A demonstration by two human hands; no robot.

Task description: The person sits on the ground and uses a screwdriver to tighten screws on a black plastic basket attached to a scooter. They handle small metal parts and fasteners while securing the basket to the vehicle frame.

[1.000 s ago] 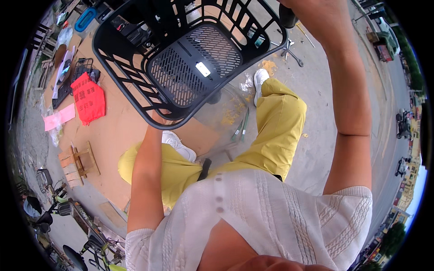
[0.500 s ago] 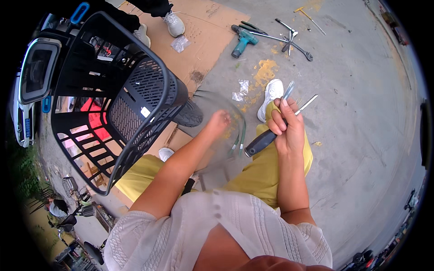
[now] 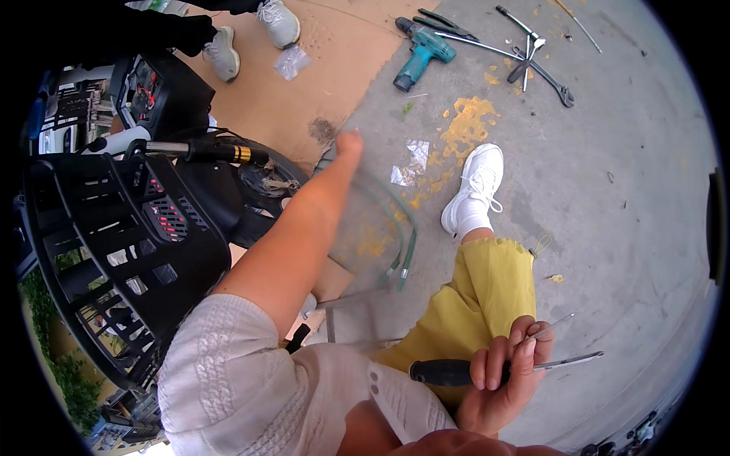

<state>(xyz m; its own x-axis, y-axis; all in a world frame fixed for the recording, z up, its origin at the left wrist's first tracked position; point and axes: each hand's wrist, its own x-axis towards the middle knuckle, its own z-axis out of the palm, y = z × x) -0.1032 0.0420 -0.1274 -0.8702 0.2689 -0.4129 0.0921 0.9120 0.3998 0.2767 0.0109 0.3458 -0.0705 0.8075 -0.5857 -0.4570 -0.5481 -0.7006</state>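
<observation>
My right hand is closed around a screwdriver with a black handle; its metal shaft points right. A second thin rod sticks out between the same fingers, its other end hidden. My left arm stretches forward, and my left hand is low beside the cardboard edge, near the wheel. It is blurred and its fingers are hidden, so a grip cannot be made out. Just right of it curve dark green tube-like pieces with silver ends, partly smeared. At left is a vehicle's black slotted basket.
A shock absorber with a yellow ring lies beyond the basket. A teal cordless drill, pliers and an adjustable wrench rest on concrete. Clear plastic bags lie ahead. Another person's shoes stand on flattened cardboard.
My left hand has reached farther forward and slightly left. The right hand has come down and closer with the screwdriver, whose shaft now points right. My view has shifted; the basket sits farther left.
</observation>
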